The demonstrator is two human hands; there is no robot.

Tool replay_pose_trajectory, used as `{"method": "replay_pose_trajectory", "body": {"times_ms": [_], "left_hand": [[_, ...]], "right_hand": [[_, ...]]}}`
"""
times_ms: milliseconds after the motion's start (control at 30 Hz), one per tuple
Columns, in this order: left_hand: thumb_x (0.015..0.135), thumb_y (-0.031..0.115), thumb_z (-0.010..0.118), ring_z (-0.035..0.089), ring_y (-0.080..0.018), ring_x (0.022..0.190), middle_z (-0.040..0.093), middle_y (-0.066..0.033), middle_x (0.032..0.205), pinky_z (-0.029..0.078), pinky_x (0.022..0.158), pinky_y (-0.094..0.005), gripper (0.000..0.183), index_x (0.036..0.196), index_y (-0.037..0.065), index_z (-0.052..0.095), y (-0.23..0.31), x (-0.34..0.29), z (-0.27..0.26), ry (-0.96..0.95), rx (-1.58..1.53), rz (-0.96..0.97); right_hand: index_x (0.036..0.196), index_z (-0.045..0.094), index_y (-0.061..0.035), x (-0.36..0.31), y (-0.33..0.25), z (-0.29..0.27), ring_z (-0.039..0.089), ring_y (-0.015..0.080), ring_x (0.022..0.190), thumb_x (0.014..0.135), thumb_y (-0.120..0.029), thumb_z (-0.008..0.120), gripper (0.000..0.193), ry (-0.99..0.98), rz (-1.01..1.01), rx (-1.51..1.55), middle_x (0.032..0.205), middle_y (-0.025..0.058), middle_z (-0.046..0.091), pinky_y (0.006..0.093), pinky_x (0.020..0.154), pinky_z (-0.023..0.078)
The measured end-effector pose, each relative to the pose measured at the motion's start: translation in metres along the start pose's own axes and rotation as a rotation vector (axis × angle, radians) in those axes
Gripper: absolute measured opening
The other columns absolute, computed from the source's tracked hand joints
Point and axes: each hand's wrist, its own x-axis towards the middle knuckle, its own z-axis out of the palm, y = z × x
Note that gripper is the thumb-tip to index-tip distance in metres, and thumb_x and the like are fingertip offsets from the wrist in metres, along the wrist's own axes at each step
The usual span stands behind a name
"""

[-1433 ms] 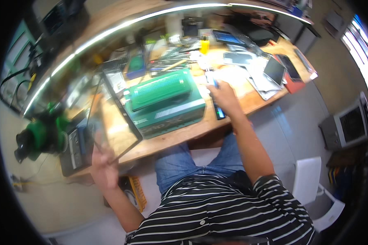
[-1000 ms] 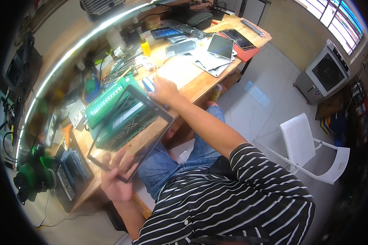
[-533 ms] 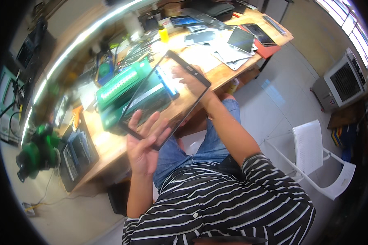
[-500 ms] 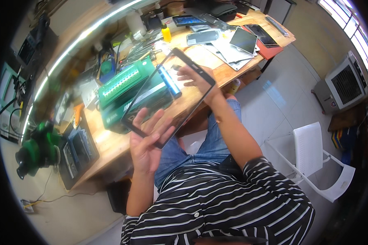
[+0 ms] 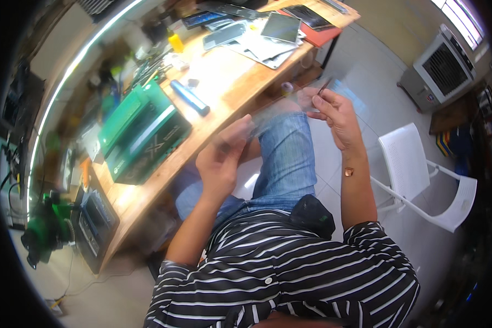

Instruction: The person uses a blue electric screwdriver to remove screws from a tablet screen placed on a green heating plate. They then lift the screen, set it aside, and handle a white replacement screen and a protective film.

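Note:
A see-through glass panel [image 5: 276,111] spans the gap between my hands, over my knee. Motion and its tilt smear it into a faint strip, so its outline hardly shows. My right hand [image 5: 333,112] pinches the far end, where a thin dark edge sticks up between thumb and fingers. My left hand [image 5: 222,158] is closed at the other end, its fingertips blurred against the panel. On the bench beside my left hand stands a green and black box [image 5: 147,139]. A blue cylinder [image 5: 190,98] lies just behind that box's right side.
The wooden bench [image 5: 213,117] runs along my left and far side. Tablets and papers [image 5: 268,42] pile up at its far end, and a yellow bottle [image 5: 175,42] stands among tools. A dark mat [image 5: 95,216] lies near left. A white chair [image 5: 407,158] and an air cooler [image 5: 440,68] are at right.
Both hands have moved right, off the bench's edge and over my legs. The panel, broad and black-bordered before, has tilted into a blurred strip. My right hand has closed on its end.

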Motion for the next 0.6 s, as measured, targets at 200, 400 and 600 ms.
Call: {"method": "replay_pose_trajectory", "body": {"times_ms": [200,400,600], "left_hand": [[0.083,0.001,0.066,0.051,-0.0438,0.134,0.064,-0.0183,0.134,0.038,0.111,-0.0533,0.035,0.113,0.017,0.075,-0.035,0.005,0.024,-0.326,0.890,0.761],[0.081,0.002,0.068,0.025,-0.0453,0.149,0.032,-0.0217,0.160,0.027,0.117,-0.0574,0.054,0.132,0.018,0.065,-0.052,0.032,0.046,-0.657,0.880,0.450],[0.079,-0.005,0.057,0.033,-0.0468,0.141,0.036,-0.0249,0.152,0.033,0.115,-0.0499,0.067,0.145,0.003,0.045,-0.064,0.115,0.049,-0.523,1.061,0.211]], "right_hand": [[0.150,0.029,0.0088,-0.022,0.033,-0.020,0.044,0.0406,0.139,0.099,-0.053,0.048,0.083,-0.289,0.055,0.958,0.150,0.0328,0.039,0.0522,0.100,0.051],[0.134,0.052,0.0068,-0.026,0.040,-0.042,0.068,0.0344,0.111,0.097,-0.015,0.061,0.044,0.087,0.069,0.652,0.123,0.0251,0.064,0.0378,0.082,0.063],[0.116,0.062,-0.0027,-0.009,0.062,-0.072,0.071,0.0269,0.096,0.091,-0.020,0.067,0.030,0.353,0.136,0.680,0.102,0.0138,0.069,0.0326,0.067,0.058]]}}
